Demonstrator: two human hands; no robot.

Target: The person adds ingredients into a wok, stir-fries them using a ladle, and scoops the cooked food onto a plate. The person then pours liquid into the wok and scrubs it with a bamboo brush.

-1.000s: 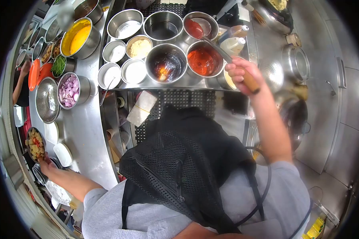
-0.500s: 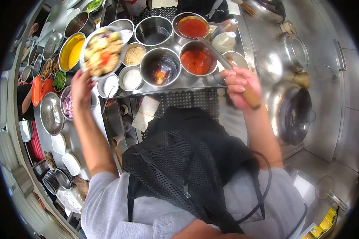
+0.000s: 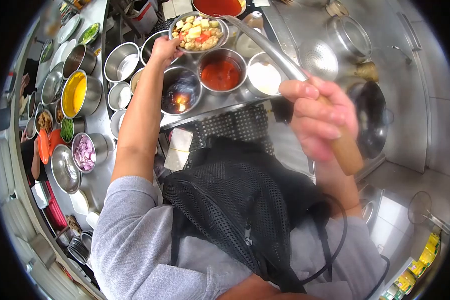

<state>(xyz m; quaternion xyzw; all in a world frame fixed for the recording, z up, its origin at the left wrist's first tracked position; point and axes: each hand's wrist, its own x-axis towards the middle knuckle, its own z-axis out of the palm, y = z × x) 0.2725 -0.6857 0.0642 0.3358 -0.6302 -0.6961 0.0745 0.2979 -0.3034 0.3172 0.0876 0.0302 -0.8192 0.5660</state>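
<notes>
My left hand (image 3: 165, 50) grips the near-left rim of a metal bowl (image 3: 226, 33), holding it up over the row of pots. Diced yellow, tan and red food (image 3: 199, 33) fills this bowl. My right hand (image 3: 324, 117) is closed round the wooden handle of a long-handled metal utensil (image 3: 272, 50), probably a ladle. Its shaft slants up to the far pot of red-orange sauce (image 3: 218, 6); the working end cannot be made out. Below the bowl stand a pot of red sauce (image 3: 220, 75) and a dark-bottomed pot (image 3: 185, 95).
A white-filled container (image 3: 265, 77) and a plastic bottle (image 3: 255, 21) stand near the shaft. To the left are a pot of yellow liquid (image 3: 75, 95), chopped purple onion (image 3: 84, 151) and several metal bowls. A wok (image 3: 372, 120) and a perforated strainer (image 3: 319, 58) lie right.
My left hand has carried the food bowl rightward and farther forward, over the pots. My right hand has come nearer the camera with the utensil. The whole view has shifted.
</notes>
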